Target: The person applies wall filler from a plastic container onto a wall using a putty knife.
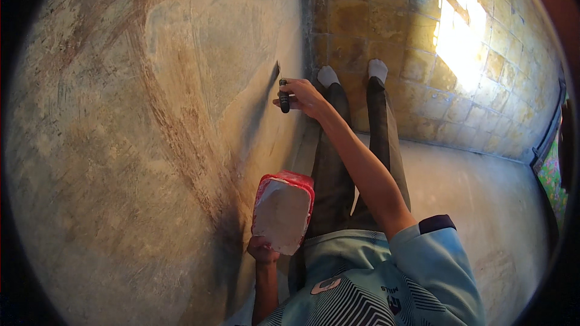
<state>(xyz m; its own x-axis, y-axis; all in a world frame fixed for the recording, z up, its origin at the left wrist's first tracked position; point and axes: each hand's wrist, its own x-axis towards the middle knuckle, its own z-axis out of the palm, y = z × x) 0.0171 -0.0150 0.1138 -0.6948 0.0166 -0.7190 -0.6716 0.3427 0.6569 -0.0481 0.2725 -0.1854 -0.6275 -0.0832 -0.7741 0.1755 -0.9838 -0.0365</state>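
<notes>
My right hand is stretched forward, its fingers closed around the black handle of a putty knife. The thin blade is seen nearly edge-on close to the wall; I cannot tell if it touches. Nearer my body, my left hand grips the near end of a red plastic tub. Smooth pale grey paste shows inside the tub, and whitish smears mark its rim. Rough brownish streaks run down the wall between paler, smoother patches.
Yellow-brown tiles cover the floor by my white-socked feet, with bright sunlight across them. A plain pale surface lies to the right of my legs. Colourful patterned material shows at the right edge.
</notes>
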